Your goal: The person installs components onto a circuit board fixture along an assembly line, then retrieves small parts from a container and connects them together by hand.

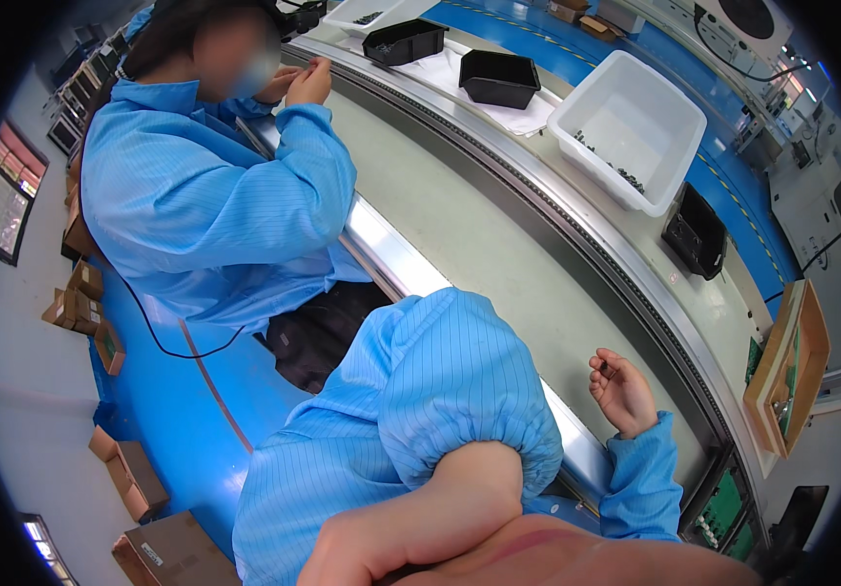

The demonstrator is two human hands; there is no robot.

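My right hand (625,398) is palm up over the pale belt of the conveyor line (498,217), near its close metal edge. Its curled fingers hold a small black part (605,368), too small to name. My left arm, in a blue striped sleeve (464,391) with a gathered cuff, bends back toward me. The left hand (367,547) is very close at the lower edge. Its fingers are hidden, so I cannot see whether it holds anything.
On the far ledge stand a white bin (625,132) with small dark parts, black trays (498,78) and a wooden box (786,371). At left a co-worker in a blue smock (215,195) brings both hands together. Green circuit boards (723,508) lie at lower right; cardboard boxes (174,552) on the floor.
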